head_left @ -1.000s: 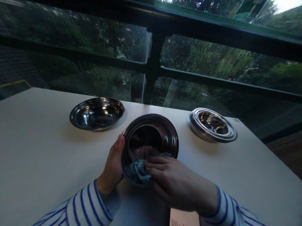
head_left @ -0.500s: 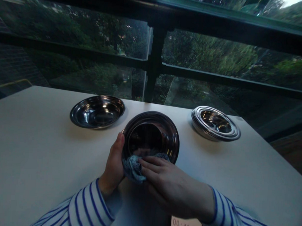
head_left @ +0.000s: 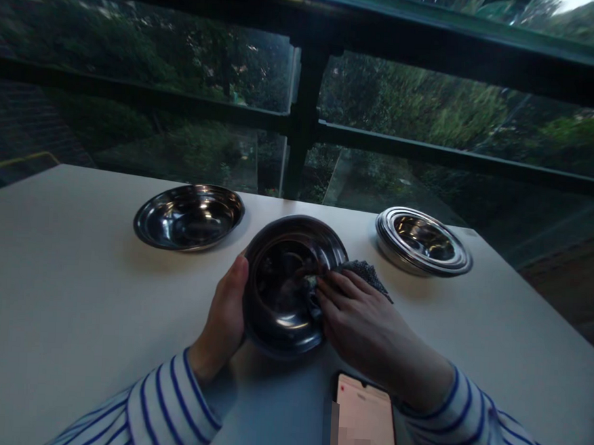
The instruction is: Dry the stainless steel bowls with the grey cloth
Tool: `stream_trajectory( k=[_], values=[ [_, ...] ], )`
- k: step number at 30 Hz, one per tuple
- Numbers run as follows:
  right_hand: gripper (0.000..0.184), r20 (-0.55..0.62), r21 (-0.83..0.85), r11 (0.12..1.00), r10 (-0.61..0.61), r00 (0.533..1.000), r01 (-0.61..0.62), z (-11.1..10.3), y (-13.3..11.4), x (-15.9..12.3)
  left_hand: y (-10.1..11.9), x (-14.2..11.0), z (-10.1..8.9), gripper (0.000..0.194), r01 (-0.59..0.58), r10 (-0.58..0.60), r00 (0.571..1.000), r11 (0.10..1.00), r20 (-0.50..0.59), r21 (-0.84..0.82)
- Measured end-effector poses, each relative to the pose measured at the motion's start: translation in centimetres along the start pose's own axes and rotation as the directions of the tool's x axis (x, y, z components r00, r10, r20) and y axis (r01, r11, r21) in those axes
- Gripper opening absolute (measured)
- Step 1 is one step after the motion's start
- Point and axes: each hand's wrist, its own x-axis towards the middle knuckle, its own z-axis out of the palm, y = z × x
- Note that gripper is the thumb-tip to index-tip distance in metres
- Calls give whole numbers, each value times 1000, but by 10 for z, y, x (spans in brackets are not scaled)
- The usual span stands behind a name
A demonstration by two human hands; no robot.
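Note:
Tilted toward me above the table is a shiny metal bowl (head_left: 277, 333). My left hand (head_left: 224, 314) grips its left rim, thumb on the edge and the other fingers hidden behind. Bunched under the fingers of my right hand (head_left: 366, 320) is a dark patterned cloth (head_left: 366, 276), pressed against the bowl's inner right side. Part of the cloth hangs out past the right rim. Both wrists come out of blue-and-white striped sleeves.
A wide metal bowl (head_left: 191, 221) stands at the back left of the white table (head_left: 77, 291). A stack of several metal bowls (head_left: 424, 244) sits at the back right. Near my right wrist lies a lit phone (head_left: 367, 409). Behind the table runs a dark-framed window (head_left: 306, 118).
My right hand and the cloth have moved from the bowl's near edge up to its right side. The bowl is tilted somewhat differently. More of the phone shows now.

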Motion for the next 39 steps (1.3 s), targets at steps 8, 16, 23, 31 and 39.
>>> stream_trajectory(
  k=[8, 16, 23, 31, 39],
  values=[
    [31, 32, 582, 784, -286, 958, 214, -22, -27, 9, -1, -6, 6, 43, 17, -25, 998, 992, -65, -123],
    [31, 55, 443, 884, -195, 979, 151, -15, -27, 8, -1, -6, 4, 44, 91, -93, 996, 980, -5, -175],
    [29, 91, 163, 986, 10, 996, -25, -14, -11, -1, 0, -2, 5, 40, 39, -37, 999, 990, 18, -135],
    [36, 28, 460, 875, -187, 982, 153, -16, -34, 14, -2, -7, 8, 41, 138, -151, 987, 975, -59, -175],
    [30, 39, 419, 901, -142, 989, 113, -17, -39, 11, 0, -4, 2, 44, 104, -105, 994, 985, 0, -136]
  ],
)
